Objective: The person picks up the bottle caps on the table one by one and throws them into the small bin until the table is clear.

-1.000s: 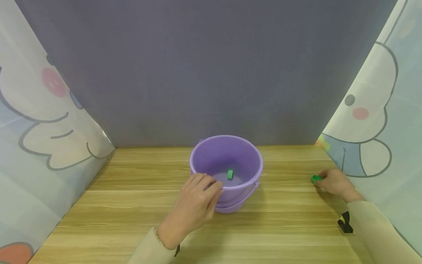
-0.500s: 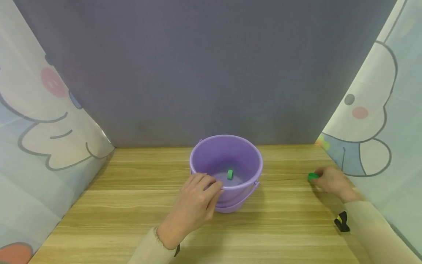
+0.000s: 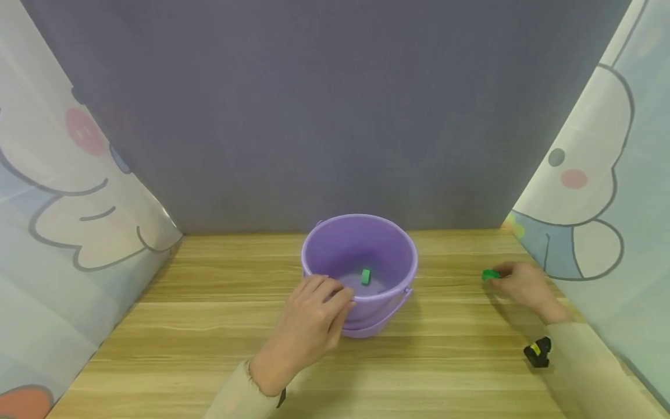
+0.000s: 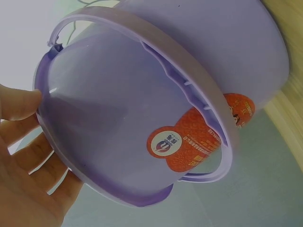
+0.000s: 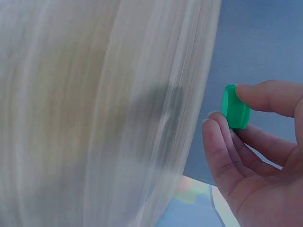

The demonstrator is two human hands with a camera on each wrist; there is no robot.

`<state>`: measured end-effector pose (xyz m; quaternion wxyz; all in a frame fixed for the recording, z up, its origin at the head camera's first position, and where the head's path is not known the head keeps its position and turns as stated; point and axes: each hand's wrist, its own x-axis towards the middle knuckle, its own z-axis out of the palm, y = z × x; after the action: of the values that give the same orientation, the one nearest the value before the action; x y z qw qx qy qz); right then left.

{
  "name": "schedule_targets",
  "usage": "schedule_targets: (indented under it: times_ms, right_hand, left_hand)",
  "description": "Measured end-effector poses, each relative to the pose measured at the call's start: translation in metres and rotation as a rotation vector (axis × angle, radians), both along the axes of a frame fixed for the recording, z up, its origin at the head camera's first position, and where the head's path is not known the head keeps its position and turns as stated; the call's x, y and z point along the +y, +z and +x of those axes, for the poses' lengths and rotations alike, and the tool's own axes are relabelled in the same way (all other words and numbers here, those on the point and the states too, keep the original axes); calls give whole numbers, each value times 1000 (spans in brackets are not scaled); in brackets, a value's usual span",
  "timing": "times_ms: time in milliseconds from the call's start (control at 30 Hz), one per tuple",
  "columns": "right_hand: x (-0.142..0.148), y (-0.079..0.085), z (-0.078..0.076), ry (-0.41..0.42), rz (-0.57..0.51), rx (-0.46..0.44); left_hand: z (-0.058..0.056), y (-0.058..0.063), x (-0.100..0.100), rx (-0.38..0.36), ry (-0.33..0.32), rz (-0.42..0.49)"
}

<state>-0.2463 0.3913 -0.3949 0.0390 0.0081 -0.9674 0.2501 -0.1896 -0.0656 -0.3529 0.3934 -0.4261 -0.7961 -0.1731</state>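
Observation:
A purple bucket point(image 3: 361, 250) stands upright on the wooden table, its handle hanging down at the front. My left hand point(image 3: 311, 320) grips the bucket's near rim; in the left wrist view the thumb point(image 4: 21, 103) lies on the outside and the other fingers pass behind the rim. On the bucket's floor lies a small green block point(image 3: 365, 276). Off to the right, my right hand point(image 3: 523, 285) pinches a green bottle cap point(image 5: 235, 108) between thumb and fingertips. The cap is held above the table, as its shadow falls apart from it.
A dark grey panel point(image 3: 340, 116) rises behind the table point(image 3: 225, 331). Cloth with cartoon figures hangs at the left point(image 3: 68, 192) and right sides. The right hand is close to the right cloth point(image 3: 591, 192). An orange sticker point(image 4: 191, 137) is on the bucket's side.
My right hand has moved slightly left and up with the bottle cap in its fingers. The left hand and the bucket have stayed in place.

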Motion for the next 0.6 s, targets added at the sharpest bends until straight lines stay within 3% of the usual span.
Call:
schedule_targets:
  times_ms: [600]
  right_hand:
    - [-44,6,11,7,-237,25]
  left_hand:
    - [-1,-1,-1,-7,-3,-2]
